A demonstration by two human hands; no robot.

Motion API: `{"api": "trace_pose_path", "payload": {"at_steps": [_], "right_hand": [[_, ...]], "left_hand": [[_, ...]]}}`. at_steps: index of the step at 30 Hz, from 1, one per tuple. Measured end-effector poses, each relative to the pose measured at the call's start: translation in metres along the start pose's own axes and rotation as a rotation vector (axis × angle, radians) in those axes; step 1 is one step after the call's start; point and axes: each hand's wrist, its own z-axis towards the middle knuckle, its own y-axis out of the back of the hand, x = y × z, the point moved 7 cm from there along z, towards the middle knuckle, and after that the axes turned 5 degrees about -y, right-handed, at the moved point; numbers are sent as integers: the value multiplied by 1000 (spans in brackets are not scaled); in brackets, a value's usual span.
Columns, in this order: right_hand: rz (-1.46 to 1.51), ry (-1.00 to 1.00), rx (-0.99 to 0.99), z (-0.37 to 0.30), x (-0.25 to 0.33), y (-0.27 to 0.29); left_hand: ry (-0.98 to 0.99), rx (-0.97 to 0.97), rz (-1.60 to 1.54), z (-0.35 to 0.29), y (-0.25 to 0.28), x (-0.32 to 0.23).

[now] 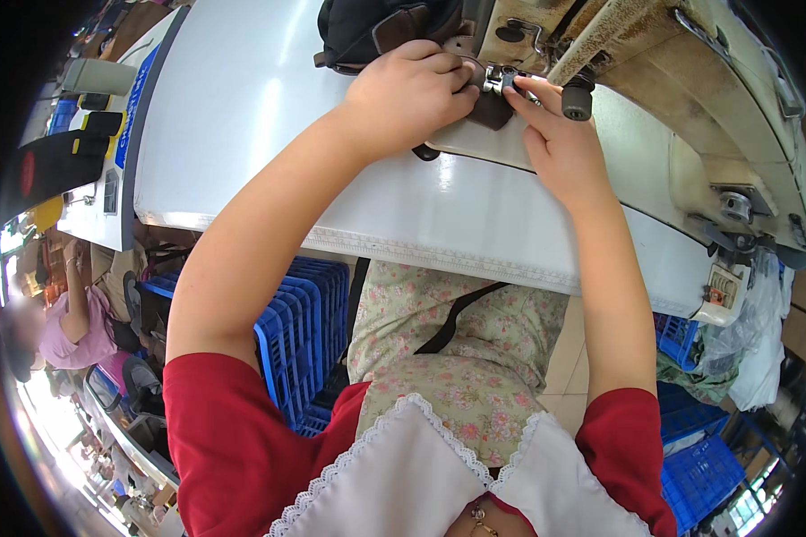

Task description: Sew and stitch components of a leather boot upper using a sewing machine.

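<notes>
My left hand (416,94) is closed, its curled fingers holding a brown leather-like piece (490,111) beside the presser foot (500,78) of a sewing machine (654,54). That piece seems to belong to the black bag (354,31) with brown patches, which lies just beyond the hand. My right hand (560,148) has its fingers stretched out, the fingertips at the presser foot and the edge of the brown piece. Its thumb stands apart below the index finger. Exactly what lies beneath the left fingers is hidden.
The white sewing table (242,107) carries a ruler strip (439,257) along its near edge. Blue plastic crates (304,331) stand below at left, with more crates (703,479) at right. Plastic bags (757,331) hang at the right. A person in pink (72,322) sits at far left.
</notes>
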Motion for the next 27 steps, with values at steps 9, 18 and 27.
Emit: {"api": "trace_pose_path", "payload": {"at_steps": [9,18,27], "right_hand": [[-20,13,8,-2,1,-1],[-68,21,13,-2,5,-2],[-62,16,4,-1,9,-2]], "left_hand": [[-15,64,-15,2,-1,2],[-18,15,-42,2,-1,11],[-37,-67,-60,1,1,17]]}}
